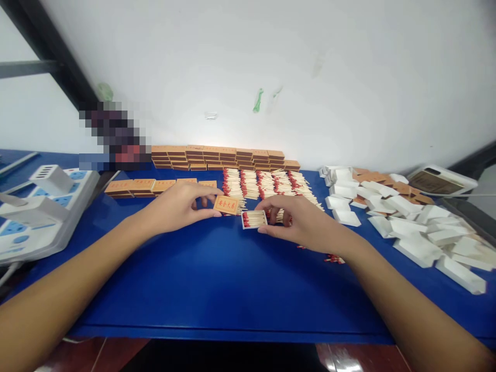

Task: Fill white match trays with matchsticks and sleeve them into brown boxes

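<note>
Between thumb and fingers, my left hand [186, 206] grips an orange matchbox sleeve [226, 205] with red characters on top. My right hand [300, 219] pinches a white matchbox tray [254, 226] by its right end. Red-headed matches [254, 219] fill the tray. The sleeve's right end and the tray's left end are close together above the blue table; whether they touch I cannot tell. Just behind both hands lie several piles of loose matches [250, 184], partly hidden by my right hand.
Stacked matchboxes [220, 155] line the wall, with a shorter row of matchboxes [134, 187] at left. White empty trays [418, 227] and orange sleeves [374, 177] are heaped at right, near a phone-like object [442, 179]. A power strip [50, 212] occupies the left side of the blue table [217, 289].
</note>
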The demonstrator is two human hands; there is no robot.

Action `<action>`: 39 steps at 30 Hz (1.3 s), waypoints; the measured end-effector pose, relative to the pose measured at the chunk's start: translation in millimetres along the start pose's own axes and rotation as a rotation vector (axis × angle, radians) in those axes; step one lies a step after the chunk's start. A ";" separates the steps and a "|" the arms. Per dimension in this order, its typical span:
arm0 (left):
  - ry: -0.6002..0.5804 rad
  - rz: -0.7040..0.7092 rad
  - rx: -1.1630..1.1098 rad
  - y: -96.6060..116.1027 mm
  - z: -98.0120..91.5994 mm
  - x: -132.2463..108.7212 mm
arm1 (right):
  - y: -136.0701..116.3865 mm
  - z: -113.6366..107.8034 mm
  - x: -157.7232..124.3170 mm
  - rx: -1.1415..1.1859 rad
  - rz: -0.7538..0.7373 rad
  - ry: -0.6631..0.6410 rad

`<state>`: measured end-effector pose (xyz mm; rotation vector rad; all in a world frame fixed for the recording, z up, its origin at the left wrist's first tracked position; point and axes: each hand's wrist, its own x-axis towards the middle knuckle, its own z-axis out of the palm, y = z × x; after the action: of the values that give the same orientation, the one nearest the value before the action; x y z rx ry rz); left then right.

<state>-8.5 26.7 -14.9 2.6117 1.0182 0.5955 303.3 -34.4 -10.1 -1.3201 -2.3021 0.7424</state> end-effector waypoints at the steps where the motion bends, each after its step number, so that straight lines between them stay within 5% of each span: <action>1: -0.002 0.002 0.007 -0.3 -0.1 0.2 | 1.5 -1.8 -0.3 0.016 0.007 0.014; 39: -0.014 -0.273 -0.810 13.9 3.4 5.3 | -9.1 4.6 -1.4 -0.006 -0.184 0.461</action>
<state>4.7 20.0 -11.0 1.7402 0.8622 0.7251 295.3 -40.5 -8.2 -1.1206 -2.0144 0.3276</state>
